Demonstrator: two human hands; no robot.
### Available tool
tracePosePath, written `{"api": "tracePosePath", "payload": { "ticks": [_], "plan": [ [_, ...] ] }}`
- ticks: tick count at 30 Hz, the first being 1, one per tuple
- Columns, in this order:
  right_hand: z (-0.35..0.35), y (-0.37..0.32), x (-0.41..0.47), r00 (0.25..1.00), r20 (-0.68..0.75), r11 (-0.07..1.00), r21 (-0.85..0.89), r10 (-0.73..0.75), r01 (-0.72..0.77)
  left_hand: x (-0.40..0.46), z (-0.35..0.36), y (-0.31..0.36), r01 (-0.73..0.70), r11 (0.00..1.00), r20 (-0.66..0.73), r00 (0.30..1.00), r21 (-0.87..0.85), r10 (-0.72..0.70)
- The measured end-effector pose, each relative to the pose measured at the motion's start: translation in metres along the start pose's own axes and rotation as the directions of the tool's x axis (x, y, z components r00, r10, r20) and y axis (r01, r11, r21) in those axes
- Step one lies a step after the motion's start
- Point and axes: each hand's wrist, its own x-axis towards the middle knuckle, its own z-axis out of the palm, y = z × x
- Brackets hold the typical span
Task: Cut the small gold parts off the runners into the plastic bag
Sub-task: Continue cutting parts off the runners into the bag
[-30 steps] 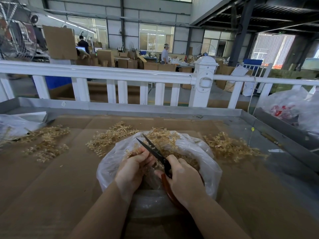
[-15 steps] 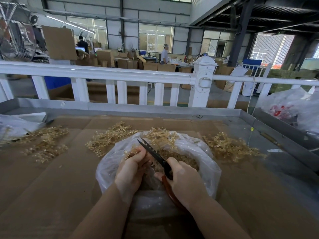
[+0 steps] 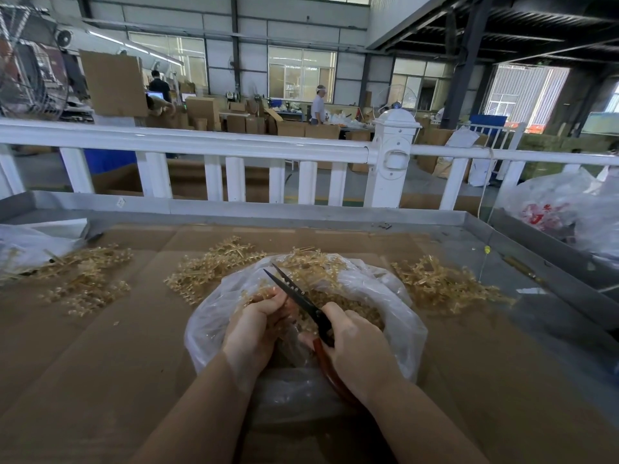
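One runner (image 3: 264,294) sits pinched in your left hand (image 3: 253,333), held directly over the open mouth of the plastic bag (image 3: 395,316); its gold parts poke out just past your fingertips, though the hand hides most of it. Your right hand (image 3: 360,354) is wrapped round the red handles of the scissors (image 3: 294,293), and the dark blades stand slightly parted, tips aimed up and away from you, crossing right beside the left fingertips.

Step in hand, as judged: mid-cut, snipping parts from the held runner so they drop into the bag. Loose gold parts (image 3: 355,308) already lie heaped inside. Next move calls for seating the blades on the thin stem where a part joins the runner, keeping your left fingertips clear of the edges, and keeping the work above the bag opening so nothing falls outside.

Outward: three piles of uncut runners lie on the cardboard-covered tabletop (image 3: 100,346), one far left (image 3: 80,279), one just behind the bag to the left (image 3: 214,266), one to the right (image 3: 442,286). Plenty remains to cut.
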Motion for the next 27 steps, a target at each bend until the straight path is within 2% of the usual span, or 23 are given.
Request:
{"api": "tracePosePath", "payload": {
  "ticks": [4,10,17,27],
  "plan": [
    [-0.0002,0.0018,0.0010,1.000,0.026,1.000,0.012,0.009,-0.009,0.0008,-0.0002,-0.0007,-0.016,1.000,0.013,1.000,-0.018,0.017],
    [0.0004,0.0008,-0.0005,1.000,-0.013,1.000,0.012,-0.010,0.011,-0.0058,0.0024,-0.0003,-0.031,0.999,-0.005,1.000,-0.043,0.031],
    [-0.0031,-0.0007,0.0011,1.000,-0.003,1.000,0.012,-0.009,0.009,-0.0062,0.0045,0.0005,-0.050,0.999,0.001,0.999,0.009,0.050],
    [-0.0047,0.0019,0.0044,0.999,0.043,0.998,0.060,0.004,-0.006,-0.0043,0.0038,0.0005,-0.026,1.000,0.020,0.999,0.000,0.026]
  ]
}}
